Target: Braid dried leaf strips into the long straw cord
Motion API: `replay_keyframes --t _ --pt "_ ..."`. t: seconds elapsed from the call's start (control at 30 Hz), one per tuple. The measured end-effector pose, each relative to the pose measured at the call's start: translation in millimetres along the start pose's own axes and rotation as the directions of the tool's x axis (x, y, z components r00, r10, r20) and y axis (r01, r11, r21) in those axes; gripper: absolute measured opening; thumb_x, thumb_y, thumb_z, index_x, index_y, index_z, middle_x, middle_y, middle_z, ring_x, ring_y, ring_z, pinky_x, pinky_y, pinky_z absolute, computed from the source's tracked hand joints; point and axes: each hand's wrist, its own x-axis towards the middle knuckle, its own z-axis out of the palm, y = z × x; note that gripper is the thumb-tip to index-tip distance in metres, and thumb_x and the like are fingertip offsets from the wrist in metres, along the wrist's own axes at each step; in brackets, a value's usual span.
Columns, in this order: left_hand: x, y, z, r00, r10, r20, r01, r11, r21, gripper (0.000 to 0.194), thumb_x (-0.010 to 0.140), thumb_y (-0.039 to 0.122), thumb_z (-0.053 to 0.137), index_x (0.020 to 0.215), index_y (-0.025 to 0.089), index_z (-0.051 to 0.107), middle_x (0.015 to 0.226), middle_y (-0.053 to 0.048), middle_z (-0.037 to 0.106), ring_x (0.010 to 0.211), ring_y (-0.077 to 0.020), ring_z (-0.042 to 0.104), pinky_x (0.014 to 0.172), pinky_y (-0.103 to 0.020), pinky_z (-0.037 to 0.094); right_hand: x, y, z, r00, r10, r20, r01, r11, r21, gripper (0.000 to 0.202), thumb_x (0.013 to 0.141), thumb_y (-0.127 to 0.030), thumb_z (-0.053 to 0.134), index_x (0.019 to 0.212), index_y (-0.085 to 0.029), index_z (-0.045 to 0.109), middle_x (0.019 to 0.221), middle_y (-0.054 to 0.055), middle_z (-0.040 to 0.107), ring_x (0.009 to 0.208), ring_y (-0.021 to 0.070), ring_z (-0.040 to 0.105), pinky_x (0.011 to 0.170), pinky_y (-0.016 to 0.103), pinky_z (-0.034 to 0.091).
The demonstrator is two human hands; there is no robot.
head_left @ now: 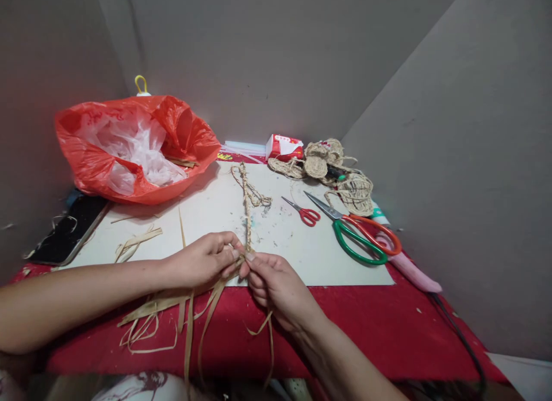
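A thin braid of dry, straw-coloured fibre (247, 211) runs away from me over the white board (284, 263), its far end looped and coiled. At its near end, my left hand (211, 254) pinches the braid and loose strips between thumb and fingers. Close beside it, my right hand (271, 277) is also closed on the strips at the same spot, fingertips nearly touching the left ones. Loose fibre strips (190, 332) trail from the hands over the red cloth (366, 326) and past the table's front edge. The exact crossing of strands is hidden by my fingers.
A red plastic bag (172, 188) stands at the back left, near a phone (71, 231). To the right lie small red scissors (308, 217), large scissors (362, 245) and a pink-handled tool (414, 274). Braided coils (356, 191) and a tissue pack (284, 148) sit behind. Grey walls enclose the table.
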Motion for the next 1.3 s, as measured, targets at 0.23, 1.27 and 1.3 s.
replay_keyframes --t 0.23,1.27,1.3 --pt "-4.0 3.0 0.5 0.957 0.229 -0.178 -0.096 0.830 0.549 0.021 0.088 0.028 0.042 0.072 0.016 0.050 0.061 0.002 0.052 0.056 -0.0087 0.045 0.056 -0.021 0.035 0.9 0.5 3.9 1.000 0.011 0.003 -0.011 0.998 0.061 0.031 0.074 -0.043 0.066 0.071 -0.014 0.056 0.040 -0.013 0.027 0.034 0.0011 0.010 0.033 0.016 0.005" --pt "3.9 9.7 10.1 0.997 -0.064 0.051 0.057 0.990 0.127 0.021 0.088 0.032 0.042 0.091 0.014 0.054 0.065 0.001 0.056 0.056 -0.0096 0.052 0.059 -0.023 0.045 -9.7 0.6 -4.0 0.999 0.026 0.041 -0.032 0.985 0.169 0.032 0.073 -0.038 0.070 0.067 -0.016 0.049 0.043 -0.013 0.024 0.038 0.0009 0.008 0.035 0.014 0.008" --pt "6.6 8.1 9.6 0.990 -0.117 0.077 0.111 0.991 0.073 0.022 0.088 0.033 0.042 0.088 0.015 0.054 0.058 0.004 0.050 0.048 -0.0076 0.045 0.053 -0.022 0.041 -8.9 -1.5 -6.1 0.997 0.040 0.061 -0.049 0.989 0.143 0.032 0.074 -0.039 0.070 0.066 -0.016 0.049 0.043 -0.014 0.023 0.038 0.0010 0.008 0.035 0.014 0.008"
